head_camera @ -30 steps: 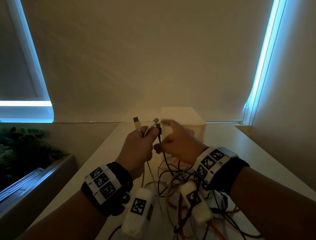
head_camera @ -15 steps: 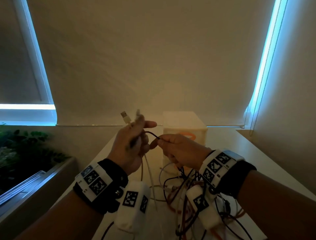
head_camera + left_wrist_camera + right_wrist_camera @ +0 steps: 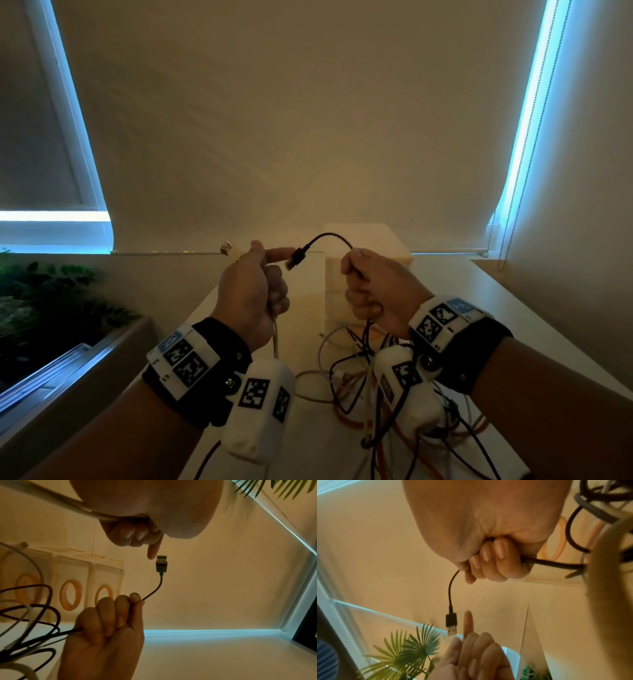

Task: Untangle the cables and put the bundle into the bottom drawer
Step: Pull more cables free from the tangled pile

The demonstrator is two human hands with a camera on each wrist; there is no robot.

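Right hand (image 3: 373, 287) clenched round black cable (image 3: 330, 236), plug (image 3: 295, 258) mid-frame by left forefinger. Left hand (image 3: 251, 291) grips white cable (image 3: 275, 337). Tangle (image 3: 383, 387) on tabletop (image 3: 548, 342), lower right. Risk – hard pull probably tightens knots, drags pile off edge.

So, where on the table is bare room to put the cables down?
Bare tabletop lies between the left hand and the drawer unit, and along the right wall. Under the right hand the cable tangle crowds it.
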